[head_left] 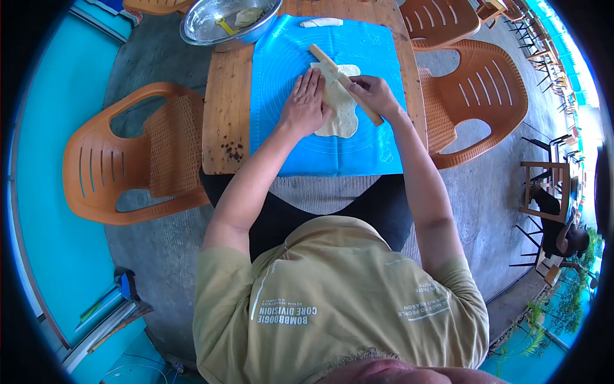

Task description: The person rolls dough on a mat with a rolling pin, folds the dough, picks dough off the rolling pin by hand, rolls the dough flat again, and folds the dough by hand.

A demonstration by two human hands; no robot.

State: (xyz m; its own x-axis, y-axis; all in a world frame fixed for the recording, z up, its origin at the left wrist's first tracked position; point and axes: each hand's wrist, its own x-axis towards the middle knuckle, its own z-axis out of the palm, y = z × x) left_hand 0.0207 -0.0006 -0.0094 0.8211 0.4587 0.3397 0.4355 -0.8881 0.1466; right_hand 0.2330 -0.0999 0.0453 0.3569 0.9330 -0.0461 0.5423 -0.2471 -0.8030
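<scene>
A flattened sheet of dough [339, 120] with an uneven outline lies on a blue silicone mat [281, 153]. My left hand [305, 107] rests flat on the dough's left side, fingers stretched out. My right hand [374, 96] grips a wooden rolling pin [324, 59] near its lower half. The pin slants across the dough, and a bit of dough seems to cling to it near the middle. At the far edge of the mat lies a pale rolled piece of dough [322, 22].
A metal bowl [211, 40] with dough and a yellow tool [226, 26] stands at the far left of the wooden table [224, 96]. Small dark bits [232, 151] lie at its near left corner. Orange chairs [96, 166] flank both sides. Another person [551, 217] is far right.
</scene>
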